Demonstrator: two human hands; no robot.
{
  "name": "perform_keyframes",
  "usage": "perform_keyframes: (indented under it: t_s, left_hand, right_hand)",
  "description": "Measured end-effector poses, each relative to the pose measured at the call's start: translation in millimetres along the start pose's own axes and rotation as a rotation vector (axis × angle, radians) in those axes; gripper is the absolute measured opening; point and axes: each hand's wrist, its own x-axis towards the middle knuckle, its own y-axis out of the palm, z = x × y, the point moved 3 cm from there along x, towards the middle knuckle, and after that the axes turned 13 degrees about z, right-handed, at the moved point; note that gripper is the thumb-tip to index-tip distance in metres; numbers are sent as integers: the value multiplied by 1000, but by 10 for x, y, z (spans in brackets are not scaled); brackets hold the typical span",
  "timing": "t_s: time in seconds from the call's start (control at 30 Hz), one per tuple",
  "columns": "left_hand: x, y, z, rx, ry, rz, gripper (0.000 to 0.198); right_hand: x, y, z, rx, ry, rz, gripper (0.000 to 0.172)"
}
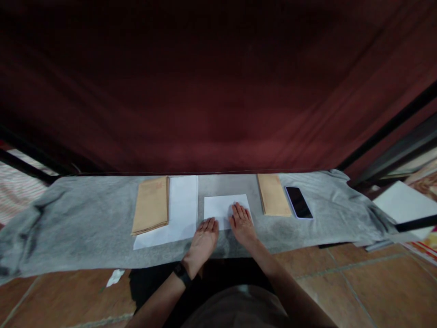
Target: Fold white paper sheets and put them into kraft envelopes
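A white sheet of paper (218, 207), apparently folded, lies flat on the grey cloth in front of me. My right hand (241, 223) rests on its right part, palm down with the fingers stretched out. At the near left corner of the paper is my left hand (205, 234), fingers extended and close together; a dark band circles that wrist. To the left, a stack of brown envelopes (152, 205) partly covers some larger white paper (183, 205). On the right lies another brown envelope or small stack (274, 195).
A grey cloth (92, 218) covers the long narrow surface. A phone (299, 202) lies to the right of the brown envelopes. Behind the surface rises a dark red panel (218, 114). A crumpled white tissue (115, 277) is on the tiled floor at the left.
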Motion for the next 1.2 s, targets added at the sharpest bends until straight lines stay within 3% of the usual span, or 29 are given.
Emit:
perform_keyframes:
  t_s: [0.13, 0.3, 0.43, 0.73, 0.93, 1.2]
  left_hand:
    - [315, -110, -148, -60, -38, -104, 50]
    - [632, 38, -132, -147, -175, -104, 54]
    - [637, 150, -69, -154, -238, -117, 57]
    - [633, 181, -55, -160, -336, -163, 61]
    - [664, 176, -112, -178, -335, -158, 60]
    - [990, 90, -265, -197, -145, -128, 54]
  right_hand:
    - [221, -26, 38, 46, -47, 27, 48]
    - [324, 32, -96, -35, -26, 24, 48]
    - [231, 61, -276, -75, 27, -49, 55]
    - [13, 50, -457, -111, 63, -120, 63]
    - [-103, 49, -529, -105, 42, -131, 62]
    - [-115, 75, -537, -122, 13, -155, 60]
